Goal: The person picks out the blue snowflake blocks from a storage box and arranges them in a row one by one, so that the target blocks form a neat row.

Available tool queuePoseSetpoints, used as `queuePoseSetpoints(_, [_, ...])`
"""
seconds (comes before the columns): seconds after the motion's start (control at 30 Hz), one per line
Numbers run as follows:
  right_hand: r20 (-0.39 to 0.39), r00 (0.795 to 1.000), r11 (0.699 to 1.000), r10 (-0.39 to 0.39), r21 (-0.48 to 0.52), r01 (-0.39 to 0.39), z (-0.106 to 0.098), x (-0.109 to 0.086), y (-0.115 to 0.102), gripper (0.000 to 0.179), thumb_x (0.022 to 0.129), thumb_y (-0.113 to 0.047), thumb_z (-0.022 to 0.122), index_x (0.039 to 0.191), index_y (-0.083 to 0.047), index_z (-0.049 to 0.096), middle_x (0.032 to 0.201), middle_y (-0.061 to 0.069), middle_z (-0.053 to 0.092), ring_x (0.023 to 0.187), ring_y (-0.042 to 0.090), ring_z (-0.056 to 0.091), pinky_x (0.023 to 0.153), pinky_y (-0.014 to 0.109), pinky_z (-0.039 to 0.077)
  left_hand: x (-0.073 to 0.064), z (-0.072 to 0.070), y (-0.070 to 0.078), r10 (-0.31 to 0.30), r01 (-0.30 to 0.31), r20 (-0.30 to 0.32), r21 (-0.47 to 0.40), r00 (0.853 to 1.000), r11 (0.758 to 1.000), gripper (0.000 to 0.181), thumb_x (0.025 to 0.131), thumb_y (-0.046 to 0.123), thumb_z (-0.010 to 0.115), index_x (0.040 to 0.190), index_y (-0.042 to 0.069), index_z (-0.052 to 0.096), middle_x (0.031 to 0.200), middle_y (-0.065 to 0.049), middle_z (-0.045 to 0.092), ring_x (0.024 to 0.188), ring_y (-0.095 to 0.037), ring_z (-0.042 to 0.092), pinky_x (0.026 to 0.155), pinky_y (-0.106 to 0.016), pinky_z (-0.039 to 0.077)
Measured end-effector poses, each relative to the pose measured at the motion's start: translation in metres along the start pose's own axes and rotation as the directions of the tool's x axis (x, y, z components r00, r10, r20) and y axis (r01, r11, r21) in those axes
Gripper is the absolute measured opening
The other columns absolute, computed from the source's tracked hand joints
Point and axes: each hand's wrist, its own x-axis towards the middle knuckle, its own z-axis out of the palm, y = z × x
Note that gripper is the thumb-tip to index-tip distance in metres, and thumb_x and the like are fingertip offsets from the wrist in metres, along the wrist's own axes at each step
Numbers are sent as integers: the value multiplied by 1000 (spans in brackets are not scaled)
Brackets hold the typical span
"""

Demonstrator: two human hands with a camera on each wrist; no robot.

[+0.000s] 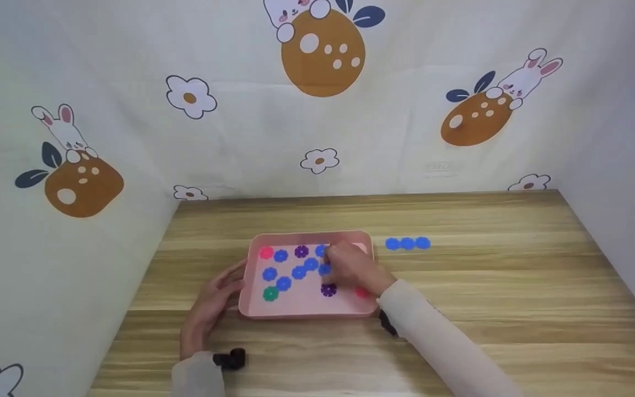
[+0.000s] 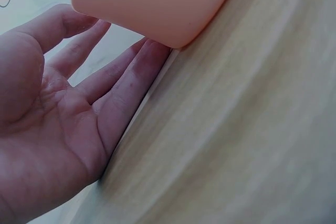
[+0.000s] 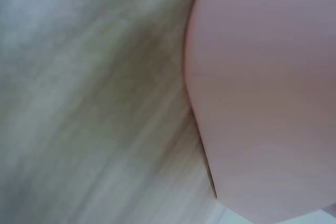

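Note:
A pink tray (image 1: 309, 315) sits on the table and holds several flower-shaped plastic discs: blue discs (image 1: 299, 272), a green disc (image 1: 270, 293), purple discs (image 1: 301, 251) and pinkish-red discs (image 1: 266, 252). My right hand (image 1: 353, 268) reaches over the tray's right side with bent fingers, beside a blue disc (image 1: 324, 269); the fingertips are hidden, so I cannot tell whether they pinch anything. The right wrist view shows only the tray's outer wall (image 3: 262, 98) and wood. At the tray's left side, my left hand (image 2: 68, 103) lies with loosely extended fingers touching the wall.
Three blue discs (image 1: 407, 243) lie in a row on the wooden table (image 1: 494, 286), right of the tray. Pale cloth (image 1: 240, 132) printed with rabbits and flowers stands behind the table and along its left. A plain pale wall (image 1: 620, 182) bounds the right.

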Motion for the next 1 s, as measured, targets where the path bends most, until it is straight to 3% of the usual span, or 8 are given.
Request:
queuePoseSetpoints(0.2, [3, 1000, 1000, -7, 14, 6, -5, -2, 2, 39, 83, -36, 81, 110, -7, 75, 101, 6, 77, 79, 13, 67, 79, 28, 61, -1, 1, 1, 15, -15, 4, -4, 1000, 1000, 48, 100, 25, 62, 146, 30, 51, 151, -3, 53, 127, -21, 62, 102, -34, 55])
queuePoseSetpoints(0.43, [-45, 997, 998, -57, -2, 57, -15, -4, 8, 40, 83, -35, 81, 110, -7, 75, 103, 7, 77, 90, 17, 69, 89, 33, 59, -1, 3, 3, -6, 6, -4, 0, 1000, 1000, 48, 99, 27, 62, 146, 33, 51, 152, -2, 52, 128, -21, 61, 104, -36, 53])
queuePoseSetpoints(0.67, [-89, 993, 996, -76, 30, 79, -34, -12, 21, 37, 79, -25, 83, 107, -2, 72, 102, 10, 73, 91, 20, 66, 86, 35, 60, -2, 2, 4, -9, 9, 7, -10, 1000, 1000, 49, 100, 28, 62, 147, 32, 49, 153, -2, 51, 130, -21, 60, 105, -36, 53])
queuePoseSetpoints(1.0, [-144, 989, 997, -24, 62, 33, -72, -34, 48, 34, 80, -20, 81, 107, -1, 72, 99, 10, 69, 86, 20, 62, 84, 35, 60, 2, 1, 1, 6, -6, 12, -7, 1000, 1000, 49, 99, 27, 62, 147, 31, 50, 152, -3, 52, 129, -21, 60, 102, -35, 54])
